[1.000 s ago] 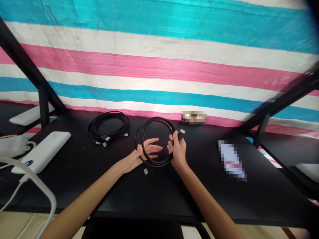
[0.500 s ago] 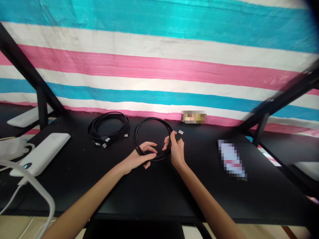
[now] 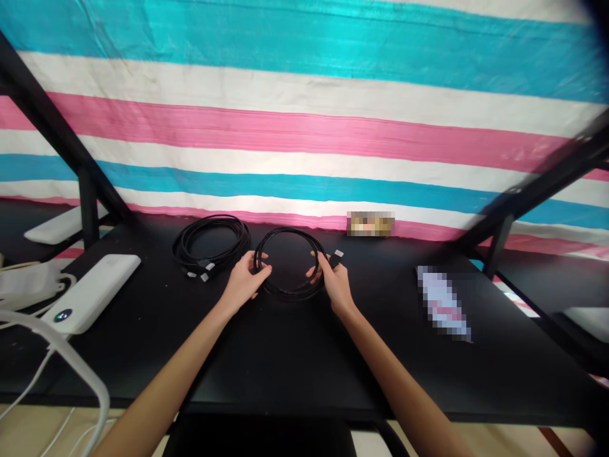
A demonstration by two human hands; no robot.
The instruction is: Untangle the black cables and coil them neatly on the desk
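Note:
Between my hands is a black cable point(image 3: 291, 293) wound into a round coil. My left hand point(image 3: 245, 279) grips the left side of the loop, thumb over it and fingers behind. On the opposite side, my right hand point(image 3: 335, 282) is closed around the coil, its fingertips curling inside the ring. A plug with a pale metal end point(image 3: 338, 254) sticks up past my right hand. To the left lies another black cable coil point(image 3: 212, 244), with several pale-tipped connectors at its front.
The black table point(image 3: 266, 368) carries a white power bank point(image 3: 98, 292) at left, with a thick white cord point(image 3: 88, 371) curving in front. A blurred-out small item point(image 3: 370, 225) sits at the back, a blurred phone-like item point(image 3: 442, 303) at right. Black frame bars point(image 3: 52, 127) flank a striped sheet point(image 3: 304, 133).
My left hand has shifted from the bottom of the coil up to its left side and now grips there. My right hand stays on the right side.

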